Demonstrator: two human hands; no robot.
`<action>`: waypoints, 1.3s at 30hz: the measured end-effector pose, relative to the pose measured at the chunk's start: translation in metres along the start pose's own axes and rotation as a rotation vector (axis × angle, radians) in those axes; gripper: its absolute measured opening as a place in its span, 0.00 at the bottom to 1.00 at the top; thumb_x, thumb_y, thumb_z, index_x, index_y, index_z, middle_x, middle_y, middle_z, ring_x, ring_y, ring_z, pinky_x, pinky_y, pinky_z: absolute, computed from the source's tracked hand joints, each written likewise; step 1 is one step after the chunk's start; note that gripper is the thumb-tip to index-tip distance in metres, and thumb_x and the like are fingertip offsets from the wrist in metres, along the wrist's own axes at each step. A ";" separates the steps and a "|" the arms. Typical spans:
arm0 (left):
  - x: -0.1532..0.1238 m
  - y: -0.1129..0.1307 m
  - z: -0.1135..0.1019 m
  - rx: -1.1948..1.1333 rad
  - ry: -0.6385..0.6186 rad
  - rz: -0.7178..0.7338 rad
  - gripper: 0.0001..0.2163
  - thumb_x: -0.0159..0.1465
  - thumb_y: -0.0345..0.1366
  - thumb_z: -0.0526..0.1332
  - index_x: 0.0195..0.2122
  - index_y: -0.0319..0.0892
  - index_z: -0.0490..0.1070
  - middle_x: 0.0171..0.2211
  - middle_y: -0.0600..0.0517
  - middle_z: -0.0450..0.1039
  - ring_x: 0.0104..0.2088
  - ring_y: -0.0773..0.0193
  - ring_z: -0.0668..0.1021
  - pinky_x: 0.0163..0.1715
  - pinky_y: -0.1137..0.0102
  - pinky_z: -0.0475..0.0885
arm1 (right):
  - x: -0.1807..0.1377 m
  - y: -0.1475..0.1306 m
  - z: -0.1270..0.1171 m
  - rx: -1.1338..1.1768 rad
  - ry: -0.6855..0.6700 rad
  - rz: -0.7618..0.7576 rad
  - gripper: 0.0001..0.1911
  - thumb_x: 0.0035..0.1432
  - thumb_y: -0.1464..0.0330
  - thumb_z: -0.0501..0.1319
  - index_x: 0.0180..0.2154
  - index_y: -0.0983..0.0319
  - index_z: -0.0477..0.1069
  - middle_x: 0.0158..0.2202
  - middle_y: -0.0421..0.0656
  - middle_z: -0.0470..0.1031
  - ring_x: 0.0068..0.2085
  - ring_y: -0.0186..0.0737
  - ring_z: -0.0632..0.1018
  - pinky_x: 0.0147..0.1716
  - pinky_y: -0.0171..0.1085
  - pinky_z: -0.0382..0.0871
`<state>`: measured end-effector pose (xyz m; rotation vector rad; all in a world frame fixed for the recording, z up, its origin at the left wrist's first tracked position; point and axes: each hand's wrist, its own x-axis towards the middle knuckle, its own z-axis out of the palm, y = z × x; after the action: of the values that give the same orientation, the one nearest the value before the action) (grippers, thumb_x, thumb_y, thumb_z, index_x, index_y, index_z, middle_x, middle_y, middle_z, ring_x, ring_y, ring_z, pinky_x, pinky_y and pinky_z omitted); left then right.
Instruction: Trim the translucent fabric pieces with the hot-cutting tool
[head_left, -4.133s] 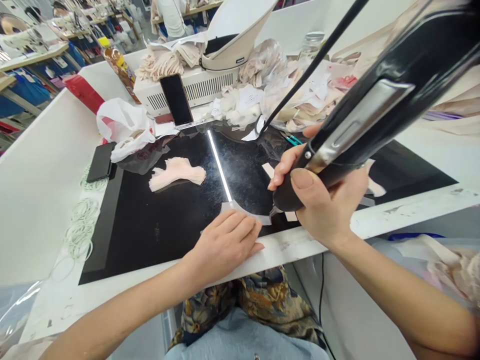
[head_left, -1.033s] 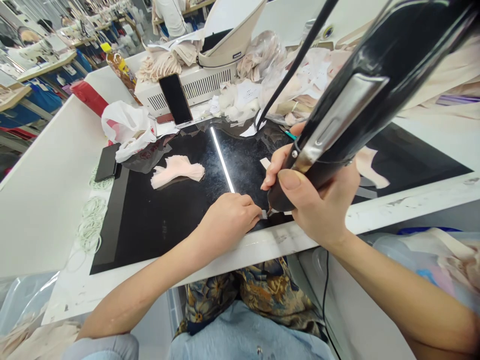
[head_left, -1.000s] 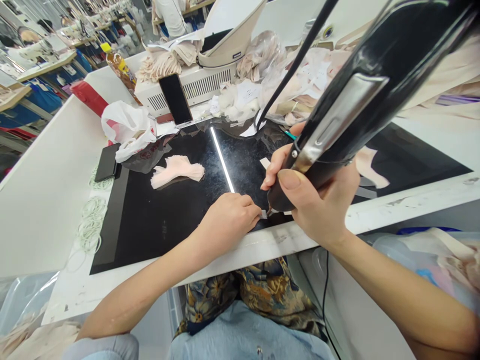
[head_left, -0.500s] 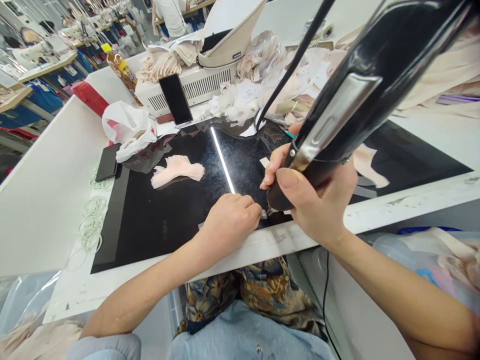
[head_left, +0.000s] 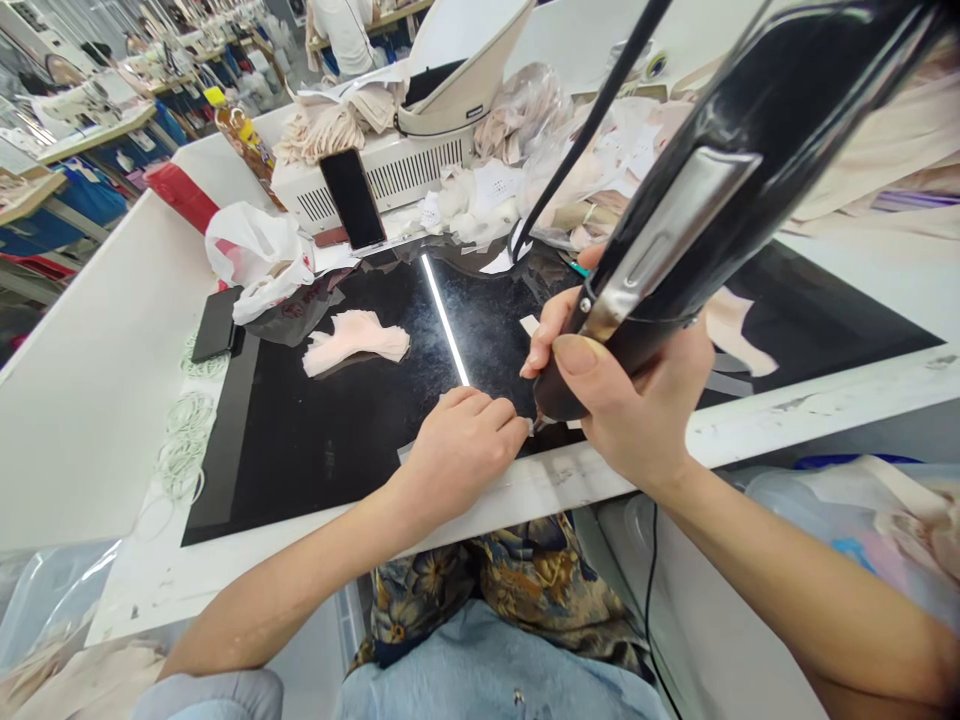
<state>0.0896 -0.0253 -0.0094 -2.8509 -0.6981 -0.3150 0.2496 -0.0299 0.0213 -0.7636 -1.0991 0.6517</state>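
One black tool (head_left: 712,210) is gripped in the right hand (head_left: 637,400), thumb and fingers wrapped round it, its lower end (head_left: 559,392) just beside the left hand (head_left: 466,445). Fingers curled, the left hand rests on the black sheet (head_left: 277,455), partly covering a translucent piece (head_left: 404,453); whether it pinches that piece cannot be told. Pink layered fabric (head_left: 356,340) lies beyond and left of that hand.

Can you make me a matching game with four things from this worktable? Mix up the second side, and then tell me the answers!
1. black tool
2. propped phone
3. cloth stack
4. thin loops

A. pale pink
B. in front of the white vented box
C. pale green
D. in the right hand

Pairs: 1-D, 2-B, 3-A, 4-C
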 end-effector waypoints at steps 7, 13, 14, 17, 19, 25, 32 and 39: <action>-0.001 0.002 -0.002 -0.013 0.049 0.014 0.07 0.72 0.29 0.56 0.38 0.42 0.73 0.32 0.55 0.73 0.34 0.64 0.75 0.40 0.64 0.66 | -0.001 -0.001 0.000 -0.007 0.004 -0.006 0.19 0.52 0.57 0.72 0.42 0.50 0.66 0.30 0.36 0.73 0.25 0.38 0.73 0.26 0.43 0.72; -0.001 0.002 -0.002 0.009 0.075 0.027 0.08 0.72 0.29 0.56 0.39 0.41 0.74 0.30 0.55 0.73 0.33 0.64 0.76 0.41 0.65 0.67 | 0.000 0.000 0.000 -0.011 -0.006 -0.021 0.20 0.52 0.56 0.72 0.42 0.50 0.66 0.29 0.35 0.73 0.25 0.35 0.74 0.24 0.40 0.74; -0.002 0.002 -0.002 0.011 0.075 0.033 0.09 0.73 0.28 0.55 0.40 0.41 0.74 0.31 0.55 0.74 0.34 0.64 0.76 0.42 0.65 0.67 | 0.000 0.001 0.000 -0.008 -0.005 -0.025 0.20 0.52 0.56 0.72 0.42 0.51 0.67 0.29 0.35 0.73 0.25 0.35 0.74 0.24 0.40 0.74; -0.003 0.003 -0.002 0.016 0.081 0.041 0.10 0.73 0.28 0.53 0.42 0.40 0.75 0.32 0.54 0.75 0.36 0.64 0.77 0.44 0.66 0.67 | 0.000 0.001 0.000 0.004 -0.006 -0.031 0.19 0.53 0.56 0.72 0.42 0.51 0.67 0.30 0.35 0.72 0.25 0.33 0.74 0.24 0.39 0.75; -0.004 0.003 -0.001 0.024 0.087 0.042 0.10 0.73 0.28 0.53 0.42 0.40 0.75 0.32 0.54 0.74 0.35 0.65 0.77 0.45 0.66 0.68 | 0.000 0.001 0.000 -0.001 -0.003 -0.032 0.19 0.52 0.56 0.72 0.43 0.51 0.68 0.31 0.36 0.73 0.26 0.34 0.75 0.25 0.39 0.76; -0.004 0.004 0.000 0.056 0.089 0.059 0.09 0.73 0.27 0.54 0.41 0.39 0.74 0.30 0.54 0.71 0.33 0.65 0.75 0.45 0.66 0.67 | 0.008 0.000 -0.002 0.000 0.044 -0.066 0.20 0.51 0.55 0.73 0.43 0.49 0.69 0.29 0.35 0.72 0.27 0.36 0.75 0.26 0.41 0.76; -0.003 0.005 -0.002 0.060 0.119 0.060 0.10 0.73 0.26 0.53 0.40 0.39 0.74 0.29 0.55 0.71 0.31 0.65 0.74 0.43 0.66 0.68 | 0.010 0.006 0.000 -0.008 0.058 -0.070 0.22 0.51 0.54 0.72 0.44 0.50 0.69 0.30 0.35 0.73 0.26 0.35 0.73 0.25 0.40 0.73; -0.005 0.004 -0.001 0.036 0.133 0.037 0.10 0.72 0.26 0.53 0.40 0.40 0.74 0.29 0.55 0.72 0.31 0.65 0.75 0.45 0.67 0.68 | 0.009 0.006 0.000 -0.036 0.056 -0.051 0.21 0.51 0.52 0.72 0.44 0.48 0.69 0.30 0.35 0.73 0.26 0.36 0.73 0.25 0.41 0.73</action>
<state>0.0874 -0.0314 -0.0099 -2.7740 -0.6185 -0.4767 0.2521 -0.0192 0.0215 -0.7778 -1.0777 0.5656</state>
